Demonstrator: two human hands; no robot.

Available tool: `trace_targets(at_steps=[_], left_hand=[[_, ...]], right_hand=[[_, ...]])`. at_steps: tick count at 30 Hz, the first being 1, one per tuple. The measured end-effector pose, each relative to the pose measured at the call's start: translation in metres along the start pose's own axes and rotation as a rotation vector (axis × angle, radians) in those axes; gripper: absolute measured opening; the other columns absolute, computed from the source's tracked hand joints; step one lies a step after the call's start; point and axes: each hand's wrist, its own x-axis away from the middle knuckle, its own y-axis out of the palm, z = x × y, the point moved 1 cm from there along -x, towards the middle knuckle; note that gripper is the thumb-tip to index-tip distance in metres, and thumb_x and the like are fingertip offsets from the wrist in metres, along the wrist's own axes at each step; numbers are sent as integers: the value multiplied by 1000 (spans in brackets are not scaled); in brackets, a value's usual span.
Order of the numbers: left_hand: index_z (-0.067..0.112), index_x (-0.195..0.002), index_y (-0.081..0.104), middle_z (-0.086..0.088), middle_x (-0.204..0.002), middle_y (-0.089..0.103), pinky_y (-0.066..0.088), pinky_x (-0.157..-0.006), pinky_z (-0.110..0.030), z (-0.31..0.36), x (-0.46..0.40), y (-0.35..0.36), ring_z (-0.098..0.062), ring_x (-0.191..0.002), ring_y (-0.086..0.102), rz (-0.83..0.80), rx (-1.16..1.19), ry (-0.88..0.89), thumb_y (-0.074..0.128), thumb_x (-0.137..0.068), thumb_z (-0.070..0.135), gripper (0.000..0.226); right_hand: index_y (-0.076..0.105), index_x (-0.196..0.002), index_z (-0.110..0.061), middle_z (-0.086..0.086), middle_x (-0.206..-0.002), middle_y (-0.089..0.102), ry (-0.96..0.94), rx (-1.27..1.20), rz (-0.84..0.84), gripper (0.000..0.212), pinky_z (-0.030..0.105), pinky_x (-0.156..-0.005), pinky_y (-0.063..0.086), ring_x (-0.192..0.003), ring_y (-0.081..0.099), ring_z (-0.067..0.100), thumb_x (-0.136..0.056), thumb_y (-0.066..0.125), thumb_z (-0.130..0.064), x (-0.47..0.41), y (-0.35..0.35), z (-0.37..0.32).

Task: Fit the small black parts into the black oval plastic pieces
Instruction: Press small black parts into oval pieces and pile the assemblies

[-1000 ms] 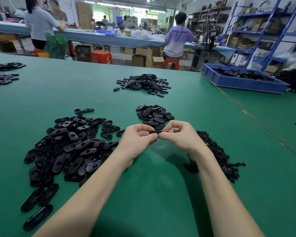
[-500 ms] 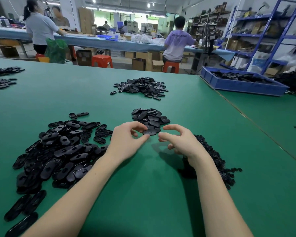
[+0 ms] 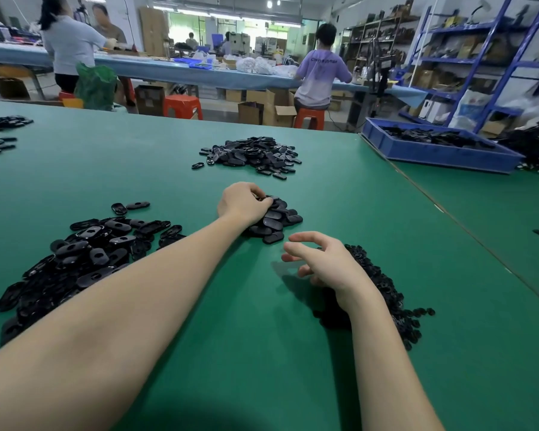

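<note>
Room: workshop, green bench (image 3: 262, 353) under my arms, other workers at a far blue table.
Left hand (image 3: 241, 203): resting on the small middle heap (image 3: 276, 220) of oval pieces, fingers curled into it; whether my grip holds one, I cannot tell.
Right hand (image 3: 321, 259): hovering loose and empty just near that heap, beside the small black parts (image 3: 383, 290).
Unfitted ovals: big heap (image 3: 84, 253) at left.
Handling: I judge the pieces light, stiff and smooth, likely to slide; best pinched by the long edges, the small part by its rim.
</note>
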Motion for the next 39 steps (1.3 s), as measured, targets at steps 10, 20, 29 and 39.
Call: trace_targets(at_steps=[10,20,29,39], left_hand=[[28,-94,69,4,-94,68,48,-80,-25,-12,70,-27,-10,-88,62,81,137,184,72,-84,36,13],[34,-84,65,15,-83,58,51,-81,-33,-28,129,-65,-11,-79,60,-184,-57,392,65,-88,29,7],[32,-84,68,11,-88,66,52,-85,-35,-64,110,-112,-14,-80,60,-69,-158,252,64,-88,29,6],[35,-101,72,10,-105,70,49,-95,-37,-88,102,-149,-18,-104,62,-35,-345,66,52,-88,8,36]], right_hand=[[72,-103,-24,-5,-84,79,-21,33,-18,13,8,-44,38,-48,56,2,-91,73,-29,1,3,-2],[72,-97,-20,-1,-85,79,-78,303,-110,7,10,-50,42,-52,56,7,-92,72,-24,3,30,-6],[72,-92,-28,-11,-81,78,-154,398,-115,6,26,-69,47,-53,55,2,-91,69,-33,3,42,-11],[73,-92,-29,-13,-80,77,-245,502,-175,7,20,-68,46,-70,61,0,-91,67,-33,8,76,-16]])
